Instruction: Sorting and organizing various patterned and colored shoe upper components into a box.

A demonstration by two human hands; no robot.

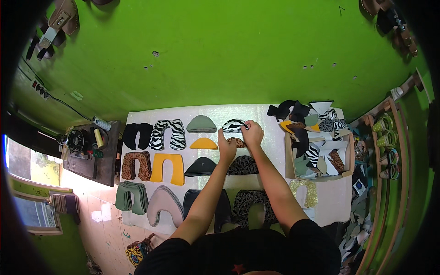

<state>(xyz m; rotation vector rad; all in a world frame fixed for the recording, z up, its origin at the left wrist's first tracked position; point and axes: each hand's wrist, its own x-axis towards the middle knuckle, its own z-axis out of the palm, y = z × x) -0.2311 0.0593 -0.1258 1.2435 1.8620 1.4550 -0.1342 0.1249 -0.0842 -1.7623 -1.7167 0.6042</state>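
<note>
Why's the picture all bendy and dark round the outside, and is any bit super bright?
Head view: the wide fisheye lens bends the long brown wooden rack near the right rim, and black surrounds the picture's edges; head view, left side: light glares almost white on the pale floor; head view, middle: the left hand and right hand show no obvious blur.

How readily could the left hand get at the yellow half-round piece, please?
Probably yes: the yellow half-round piece lies just left of the left hand, with nothing visible between them, though its fingers are at the zebra-print half-round piece.
</note>
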